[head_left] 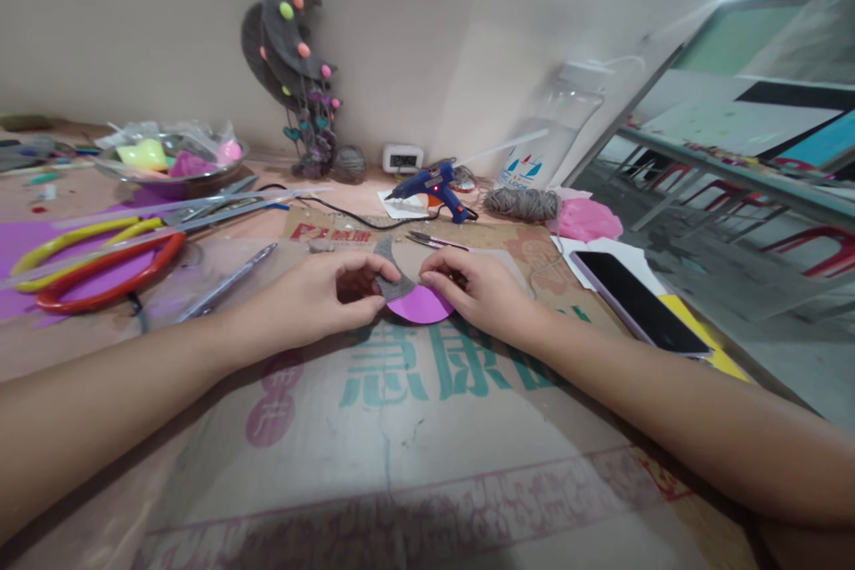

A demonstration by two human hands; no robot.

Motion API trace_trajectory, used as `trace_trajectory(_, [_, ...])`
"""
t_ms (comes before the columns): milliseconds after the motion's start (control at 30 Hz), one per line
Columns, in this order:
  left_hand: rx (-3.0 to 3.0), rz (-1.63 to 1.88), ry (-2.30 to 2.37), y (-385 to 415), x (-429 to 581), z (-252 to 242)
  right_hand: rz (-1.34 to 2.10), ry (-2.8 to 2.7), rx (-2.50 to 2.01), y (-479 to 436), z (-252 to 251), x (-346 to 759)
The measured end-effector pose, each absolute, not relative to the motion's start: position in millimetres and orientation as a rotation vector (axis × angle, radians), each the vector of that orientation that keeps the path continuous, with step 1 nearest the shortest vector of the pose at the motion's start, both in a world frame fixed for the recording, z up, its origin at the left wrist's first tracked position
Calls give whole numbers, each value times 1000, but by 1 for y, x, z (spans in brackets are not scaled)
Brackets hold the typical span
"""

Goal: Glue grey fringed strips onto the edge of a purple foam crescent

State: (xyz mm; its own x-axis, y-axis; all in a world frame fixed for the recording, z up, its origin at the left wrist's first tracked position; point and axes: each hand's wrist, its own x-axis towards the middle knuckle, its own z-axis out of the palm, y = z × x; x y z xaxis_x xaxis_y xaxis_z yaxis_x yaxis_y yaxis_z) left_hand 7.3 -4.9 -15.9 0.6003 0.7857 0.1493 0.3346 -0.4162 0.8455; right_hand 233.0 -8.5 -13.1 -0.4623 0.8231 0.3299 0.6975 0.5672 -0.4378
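Between my hands is a small grey crescent (395, 278), which looks like felt, lying over a rounded piece of purple paper (423, 305). My left hand (327, 289) pinches the crescent's left side between thumb and fingers. On the other side, my right hand (484, 289) has its thumb and fingertips closed at the upper right edge of the purple paper. Whether it also grips the crescent's tip is hidden. Both pieces are just above the printed cardboard (414, 427). Tweezers (437, 240) lie right behind them.
A blue glue gun (437, 187) stands at the back, near a small digital clock (403, 158), grey yarn (521, 203) and a clear bottle (551, 120). Large scissors (110, 263) and a pen (231, 280) lie left. A phone (638, 301) rests right. A decorated grey moon (290, 44) hangs behind.
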Motion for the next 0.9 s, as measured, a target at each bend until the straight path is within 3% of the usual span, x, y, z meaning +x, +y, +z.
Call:
trace_trajectory(267, [1929, 678, 840, -6, 5, -13, 316, -2286, -1220, -9, -12, 233])
trace_trajectory(533, [1650, 893, 859, 3, 7, -20, 170, -2309, -1089, -14, -11, 233])
trace_trajectory(900, [1771, 879, 849, 9, 6, -24, 101, -2352, -1031, -15, -11, 234])
